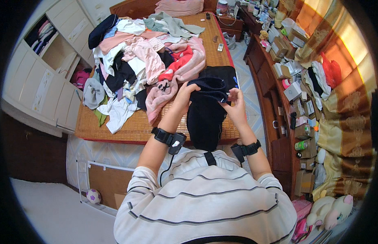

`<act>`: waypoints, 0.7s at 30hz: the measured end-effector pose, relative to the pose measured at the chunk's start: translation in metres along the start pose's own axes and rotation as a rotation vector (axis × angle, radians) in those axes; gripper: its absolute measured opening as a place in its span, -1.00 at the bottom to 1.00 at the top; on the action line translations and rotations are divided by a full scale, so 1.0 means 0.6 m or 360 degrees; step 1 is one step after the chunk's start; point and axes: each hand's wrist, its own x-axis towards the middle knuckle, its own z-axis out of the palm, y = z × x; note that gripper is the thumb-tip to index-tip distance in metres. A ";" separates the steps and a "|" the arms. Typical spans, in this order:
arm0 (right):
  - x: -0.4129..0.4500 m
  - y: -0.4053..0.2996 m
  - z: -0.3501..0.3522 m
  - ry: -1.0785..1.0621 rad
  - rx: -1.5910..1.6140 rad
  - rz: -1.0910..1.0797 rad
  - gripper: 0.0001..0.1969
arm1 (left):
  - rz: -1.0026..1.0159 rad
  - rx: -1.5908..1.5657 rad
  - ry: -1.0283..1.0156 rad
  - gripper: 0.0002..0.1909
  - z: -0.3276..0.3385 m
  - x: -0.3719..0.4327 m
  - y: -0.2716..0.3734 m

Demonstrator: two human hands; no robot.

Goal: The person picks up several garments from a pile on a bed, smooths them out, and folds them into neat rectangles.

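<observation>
Between my two hands is a dark navy garment (207, 85), its folded opening held up over the near right part of the bed. My left hand (188, 93) grips its left edge, thumb on top. On the other side my right hand (235, 102) pinches the right edge with the fingertips. Black fabric (205, 122) hangs below the hands past the mat's front edge; whether it is one piece with the held garment, I cannot tell. A black cloth (219, 71) lies flat just beyond. To the left, a pink fleece blanket (192, 62) trails towards my left hand.
A large heap of mixed clothes (125, 67) covers the left of the bed's woven mat (131, 129). A wardrobe (39, 76) stands left, partly open. On the right, a long wooden cabinet (265, 88) is crowded with boxes. A white frame (106, 170) and ball (93, 196) are on the floor.
</observation>
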 end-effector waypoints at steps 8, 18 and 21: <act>0.001 -0.001 0.013 -0.0198 -0.0403 -0.0355 -0.65 | 0.0044 0.0009 -0.0029 -0.75 -0.011 0.001 -0.004; -0.002 -0.006 0.015 -0.0596 0.0172 -0.0060 -0.75 | 0.0017 0.0177 -0.0188 -0.68 -0.018 -0.023 0.012; -0.001 0.004 -0.001 -0.0664 0.0185 0.0109 -0.76 | -0.0007 0.0115 -0.0223 -0.54 0.000 -0.034 0.015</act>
